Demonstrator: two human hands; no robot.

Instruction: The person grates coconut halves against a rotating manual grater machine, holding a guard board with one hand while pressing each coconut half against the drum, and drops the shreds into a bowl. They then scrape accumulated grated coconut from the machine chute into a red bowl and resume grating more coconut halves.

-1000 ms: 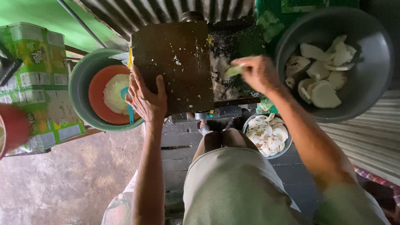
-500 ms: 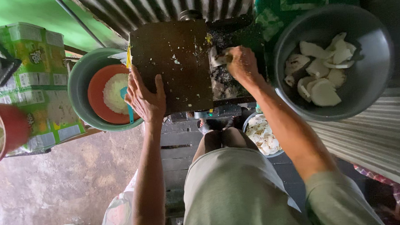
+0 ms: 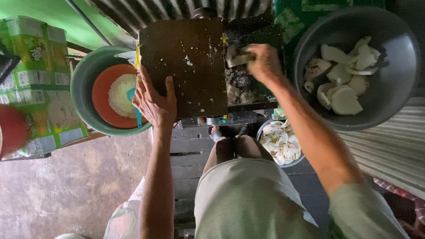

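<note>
- Makeshift food-preparation stall or backyard workshop, rough and improvised.
- Corrugated metal sheeting (image 3: 179,4) behind a dark, stained grating machine (image 3: 184,63).
- Bare, worn concrete floor (image 3: 58,188) below.
- Grey basin (image 3: 392,78) of white peeled pieces at the right edge; green basin (image 3: 84,87) of gratings at the left.

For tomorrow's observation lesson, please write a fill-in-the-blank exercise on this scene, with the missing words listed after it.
1. The right hand presses a white piece against the dark ____.
2. The left hand rests on the machine's brown ____.
3. The orange dish sits inside a ____ basin.
4. The big grey bowl lies on the person's ____ side.

Missing words: machine; cover; green; right
</note>
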